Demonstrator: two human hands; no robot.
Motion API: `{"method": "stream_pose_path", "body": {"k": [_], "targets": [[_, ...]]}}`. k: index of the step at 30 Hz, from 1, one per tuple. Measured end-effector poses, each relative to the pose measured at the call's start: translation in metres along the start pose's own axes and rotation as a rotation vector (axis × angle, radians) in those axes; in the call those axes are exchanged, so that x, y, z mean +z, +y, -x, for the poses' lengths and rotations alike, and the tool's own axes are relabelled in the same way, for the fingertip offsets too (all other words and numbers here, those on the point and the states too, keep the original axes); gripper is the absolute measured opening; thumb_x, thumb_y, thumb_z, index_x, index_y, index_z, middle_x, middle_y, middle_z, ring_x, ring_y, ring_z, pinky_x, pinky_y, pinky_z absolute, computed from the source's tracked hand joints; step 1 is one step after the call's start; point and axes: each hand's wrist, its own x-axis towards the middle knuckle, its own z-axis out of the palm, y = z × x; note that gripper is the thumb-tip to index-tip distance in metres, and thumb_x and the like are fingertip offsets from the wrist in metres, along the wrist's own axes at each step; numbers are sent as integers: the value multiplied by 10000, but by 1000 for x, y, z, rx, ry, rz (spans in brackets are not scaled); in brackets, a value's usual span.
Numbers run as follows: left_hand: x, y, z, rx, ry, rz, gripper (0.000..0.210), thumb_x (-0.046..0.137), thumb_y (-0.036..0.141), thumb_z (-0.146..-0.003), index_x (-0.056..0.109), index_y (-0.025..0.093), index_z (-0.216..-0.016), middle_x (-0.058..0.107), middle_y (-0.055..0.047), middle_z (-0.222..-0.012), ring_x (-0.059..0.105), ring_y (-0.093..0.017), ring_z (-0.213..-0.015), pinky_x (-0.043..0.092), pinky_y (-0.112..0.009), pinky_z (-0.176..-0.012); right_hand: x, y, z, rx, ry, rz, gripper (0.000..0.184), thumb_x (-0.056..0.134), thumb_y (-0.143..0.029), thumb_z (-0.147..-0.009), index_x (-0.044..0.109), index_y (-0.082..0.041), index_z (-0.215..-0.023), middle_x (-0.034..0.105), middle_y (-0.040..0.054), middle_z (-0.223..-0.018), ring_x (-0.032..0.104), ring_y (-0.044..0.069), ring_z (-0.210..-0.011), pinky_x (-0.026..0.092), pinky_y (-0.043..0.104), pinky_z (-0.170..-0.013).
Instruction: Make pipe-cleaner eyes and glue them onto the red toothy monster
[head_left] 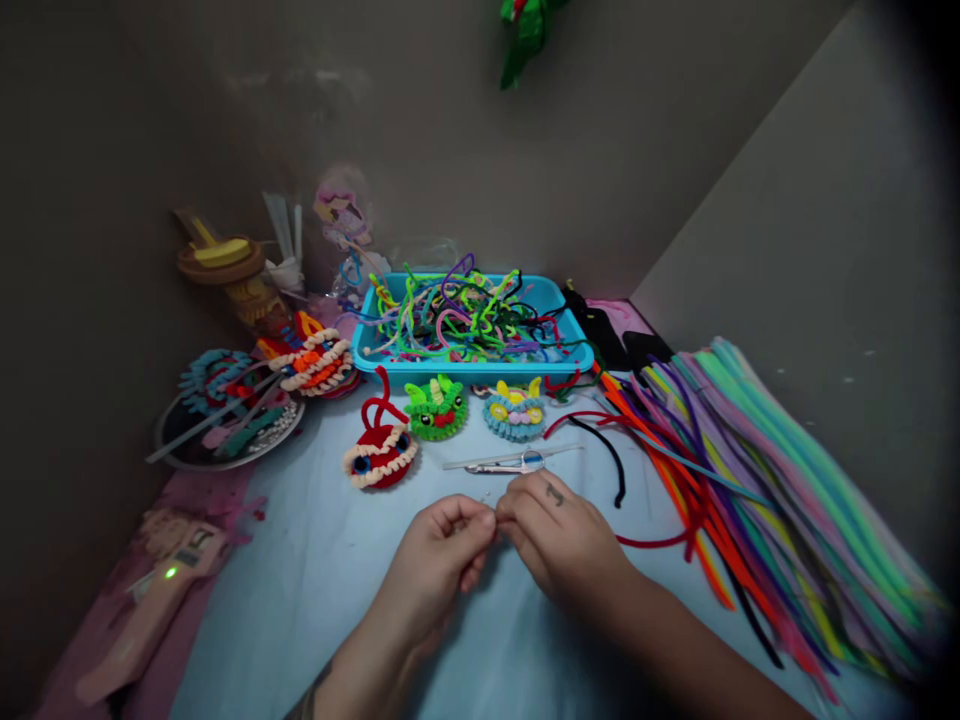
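Note:
My left hand (450,545) and my right hand (559,535) meet fingertip to fingertip above the light blue cloth. Both are closed in a pinch; whatever lies between the fingertips is too small or too hidden to name. Just beyond the right hand's knuckles lie small scissors (495,466) and a thin clear stick (465,462). Behind them are three fuzzy pipe-cleaner heads: a red one with cream trim (381,457), a green one (436,410) and a blue one with yellow ears (515,412).
A blue tray (472,370) of tangled pipe-cleaner scraps stands at the back. Bundled colourful pipe cleaners (765,480) cover the right side. A metal bowl (225,462), a brown-lidded cup (225,260) and a pink glue gun (161,610) with a green light are at left.

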Motion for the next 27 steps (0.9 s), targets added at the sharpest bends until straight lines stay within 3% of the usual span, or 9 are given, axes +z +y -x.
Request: {"method": "stream_pose_path", "body": {"k": [9,17,27], "targets": [[4,0,1,8,-58,84,306,663,404,-751,515,147,-676,383,76,-494,247,-36,-421,148,-180,-399,0,1,3,14,90,-148,147,475,-144,-893,611,-197,-877,615,47,-811,558,178,-789,468,300,-720],[6,-3,0,58,77,-90,355,642,490,-740,530,157,-689,360,85,-472,256,-54,-430,175,-196,-422,3,0,5,7,63,-161,162,484,-164,-913,643,-197,-910,644,51,-808,565,174,-759,479,317,-747],[4,-5,-2,138,81,-174,378,653,517,-711,520,165,-676,396,71,-536,292,-72,-479,226,-211,-464,8,-2,3,57,144,-216,195,420,-127,-906,597,-197,-868,601,50,-797,570,172,-764,493,296,-693]]}}
